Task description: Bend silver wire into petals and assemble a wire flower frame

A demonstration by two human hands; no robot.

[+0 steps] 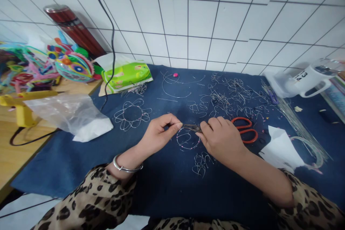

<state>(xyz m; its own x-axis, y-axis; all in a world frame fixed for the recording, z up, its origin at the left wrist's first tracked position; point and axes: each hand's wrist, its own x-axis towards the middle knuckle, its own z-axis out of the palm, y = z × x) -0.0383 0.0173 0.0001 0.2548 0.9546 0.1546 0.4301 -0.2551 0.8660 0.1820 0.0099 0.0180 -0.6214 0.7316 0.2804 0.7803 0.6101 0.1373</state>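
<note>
My right hand [222, 138] grips a pair of dark-jawed pliers [192, 127], their tip pointing left. At that tip, my left hand [159, 134] pinches a thin wire between thumb and forefinger. Below the jaws shows a wire ring [192, 148] with small pink beads; part of it is hidden by my hands and the pliers. A flower-shaped wire piece [142, 114] with looped petals lies on the dark blue cloth [161, 179] to the left. Red-handled scissors [249, 136] rest just beyond my right hand, their blades hidden behind it.
Tangled wire bits [223, 97] spread behind the hands, with another small heap [202, 163] in front. At the right are straight wires [299, 122], white paper [283, 147] and a white mug [309, 79]. A plastic bag [72, 115], green tissue pack [128, 75] and yellow glue gun [24, 111] lie left.
</note>
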